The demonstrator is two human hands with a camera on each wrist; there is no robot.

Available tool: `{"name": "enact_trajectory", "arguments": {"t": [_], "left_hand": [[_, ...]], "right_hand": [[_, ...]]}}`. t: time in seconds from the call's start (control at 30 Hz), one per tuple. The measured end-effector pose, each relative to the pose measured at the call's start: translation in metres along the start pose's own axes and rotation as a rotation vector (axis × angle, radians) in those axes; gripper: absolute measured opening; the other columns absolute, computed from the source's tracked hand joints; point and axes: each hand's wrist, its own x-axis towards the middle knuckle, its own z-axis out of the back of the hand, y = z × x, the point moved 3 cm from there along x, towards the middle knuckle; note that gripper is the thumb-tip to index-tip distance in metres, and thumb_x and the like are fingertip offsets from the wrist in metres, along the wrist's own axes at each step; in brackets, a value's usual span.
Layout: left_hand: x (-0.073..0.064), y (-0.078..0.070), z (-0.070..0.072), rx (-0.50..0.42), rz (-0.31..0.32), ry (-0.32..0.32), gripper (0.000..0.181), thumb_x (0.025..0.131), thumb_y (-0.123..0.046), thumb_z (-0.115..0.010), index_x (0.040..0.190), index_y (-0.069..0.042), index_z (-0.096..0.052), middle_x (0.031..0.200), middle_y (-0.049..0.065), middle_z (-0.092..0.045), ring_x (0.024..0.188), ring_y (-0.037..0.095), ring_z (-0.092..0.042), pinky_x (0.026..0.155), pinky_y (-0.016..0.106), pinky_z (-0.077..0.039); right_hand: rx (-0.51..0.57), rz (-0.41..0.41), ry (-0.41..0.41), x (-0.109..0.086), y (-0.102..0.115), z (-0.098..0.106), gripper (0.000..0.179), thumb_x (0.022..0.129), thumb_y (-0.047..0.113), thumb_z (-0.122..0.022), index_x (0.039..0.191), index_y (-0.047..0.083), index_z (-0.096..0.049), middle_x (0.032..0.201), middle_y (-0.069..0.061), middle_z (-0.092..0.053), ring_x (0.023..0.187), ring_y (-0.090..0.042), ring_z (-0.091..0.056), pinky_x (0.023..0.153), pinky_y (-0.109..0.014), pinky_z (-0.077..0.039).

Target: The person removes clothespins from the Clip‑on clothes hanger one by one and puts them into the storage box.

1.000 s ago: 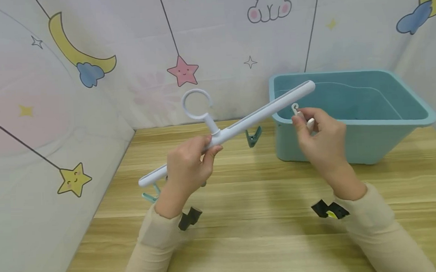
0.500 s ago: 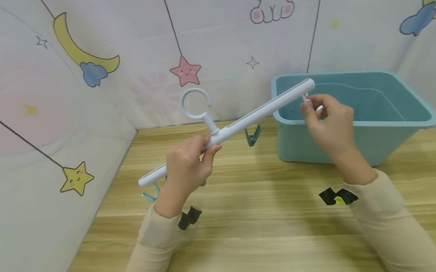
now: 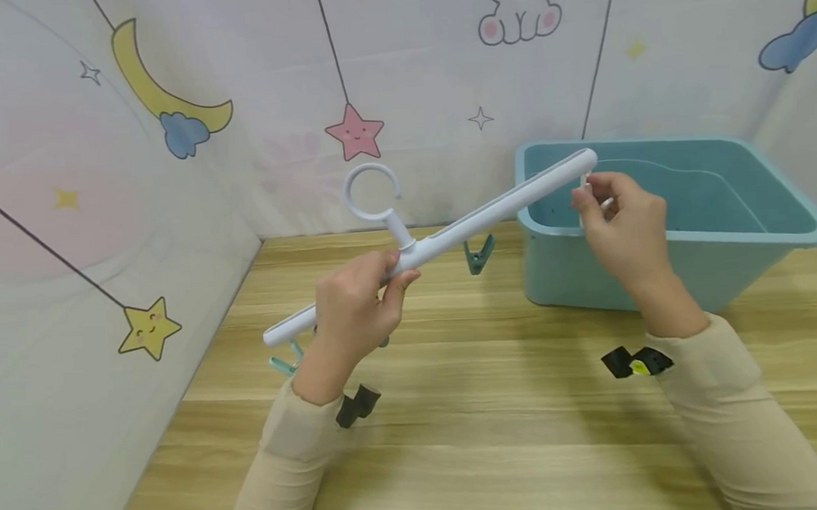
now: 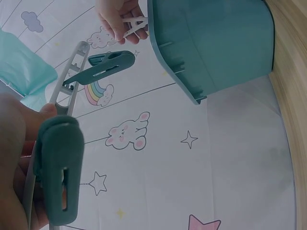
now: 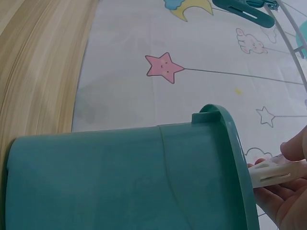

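A pale bluish-white clothes hanger (image 3: 495,209) with a ring-like hook slants across the head view, right end higher. My left hand (image 3: 359,310) grips it at the middle, below the hook. My right hand (image 3: 627,234) pinches a white clothes peg (image 5: 273,173) just under the hanger's right end. The peg's top meets the underside there; whether it is hooked on cannot be told. A dark green peg (image 3: 478,256) hangs from the right arm of the hanger, and a lighter teal peg (image 3: 286,365) from the left. Another green peg (image 4: 60,172) hangs beside my left hand.
A teal plastic bin (image 3: 594,277) stands at the right on the wood-grain table (image 3: 458,451), behind and below my right hand. White cloth (image 3: 428,79) printed with stars and moons rises behind the table and along its left side.
My right hand has moved right and up, bringing the white peg from below the hanger's arm to its right end. The left hand and hanger stay almost still.
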Motion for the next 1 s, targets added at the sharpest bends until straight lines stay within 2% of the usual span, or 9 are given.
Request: {"name": "enact_trajectory", "arguments": {"t": [0.3, 0.57, 0.83, 0.9, 1.0], "left_hand": [[0.0013, -0.0007, -0.0001, -0.004, 0.003, 0.002, 0.024, 0.08, -0.013, -0.077, 0.086, 0.004, -0.062, 0.063, 0.009, -0.062, 0.047, 0.016, -0.053, 0.04, 0.028, -0.042], [-0.0002, -0.0003, -0.0006, -0.007, 0.003, 0.008, 0.024, 0.08, -0.013, -0.078, 0.086, 0.004, -0.061, 0.063, 0.009, -0.062, 0.047, 0.016, -0.055, 0.04, 0.028, -0.042], [-0.0015, 0.0002, -0.0019, -0.009, 0.003, 0.004, 0.026, 0.078, -0.012, -0.079, 0.086, 0.005, -0.061, 0.063, 0.01, -0.062, 0.047, 0.018, -0.056, 0.039, 0.028, -0.043], [-0.0013, 0.0002, -0.002, -0.008, 0.001, 0.009, 0.025, 0.079, -0.012, -0.078, 0.086, 0.004, -0.061, 0.063, 0.01, -0.063, 0.047, 0.017, -0.056, 0.04, 0.028, -0.043], [-0.0009, -0.0002, -0.0026, -0.011, -0.004, 0.014, 0.024, 0.08, -0.013, -0.078, 0.085, 0.004, -0.062, 0.063, 0.009, -0.063, 0.047, 0.016, -0.056, 0.04, 0.028, -0.044]], "right_hand": [[-0.012, 0.035, 0.025, 0.002, -0.0029, -0.0014, 0.027, 0.095, 0.013, -0.062, 0.109, -0.01, -0.064, 0.082, -0.021, -0.065, 0.056, 0.011, -0.04, 0.049, -0.009, -0.029], [-0.008, -0.026, 0.161, -0.0002, -0.0083, -0.0046, 0.026, 0.097, 0.015, -0.057, 0.112, -0.006, -0.063, 0.092, -0.019, -0.063, 0.068, 0.005, -0.046, 0.056, -0.008, -0.036], [-0.014, -0.019, 0.265, -0.0015, -0.0074, -0.0041, 0.03, 0.099, 0.017, -0.055, 0.117, -0.006, -0.062, 0.098, -0.02, -0.065, 0.07, 0.011, -0.046, 0.058, -0.009, -0.037], [-0.032, -0.024, 0.279, -0.0018, -0.0078, -0.0037, 0.03, 0.099, 0.018, -0.055, 0.117, -0.005, -0.062, 0.098, -0.019, -0.065, 0.07, 0.008, -0.047, 0.057, -0.011, -0.037], [-0.056, -0.032, 0.3, -0.002, -0.0086, -0.0036, 0.031, 0.099, 0.019, -0.055, 0.116, -0.005, -0.062, 0.097, -0.018, -0.065, 0.073, -0.004, -0.051, 0.055, -0.015, -0.037]]}}
